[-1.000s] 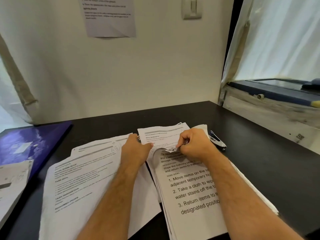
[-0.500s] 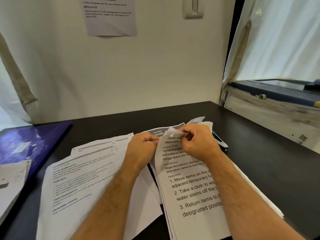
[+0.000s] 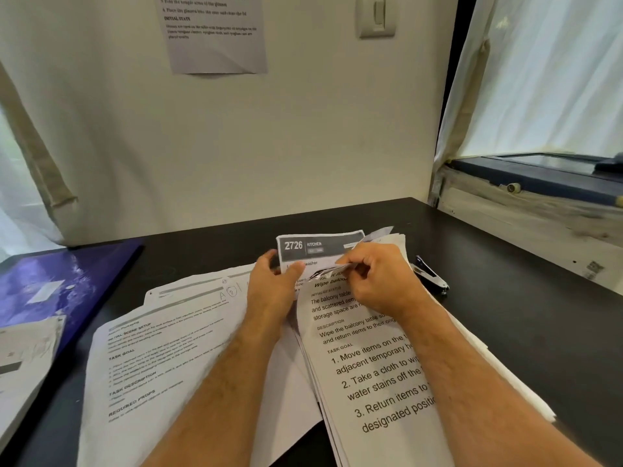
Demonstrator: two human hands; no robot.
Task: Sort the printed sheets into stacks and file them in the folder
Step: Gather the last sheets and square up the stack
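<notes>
A thick stack of printed sheets [image 3: 377, 382] lies on the black desk in front of me, its top page in large print. My right hand [image 3: 374, 281] pinches the curled top corner of that top page. My left hand [image 3: 274, 288] grips the left edge of a sheet with a dark "2726 KITCHEN" header [image 3: 317, 247] showing behind the stack. A second spread of printed sheets [image 3: 168, 358] lies to the left. The purple folder [image 3: 57, 284] lies open at the far left of the desk.
A black stapler [image 3: 429, 274] sits just right of the stack. More papers [image 3: 23, 358] overlap the folder's near edge. The black desk [image 3: 505, 315] ends at the wall behind and a window sill on the right. A printed notice [image 3: 212, 32] hangs on the wall.
My right hand has lifted and peeled the top page's corner back. The sheet with the dark "2726 KITCHEN" header has come into view behind it. My left hand shifted up to its edge.
</notes>
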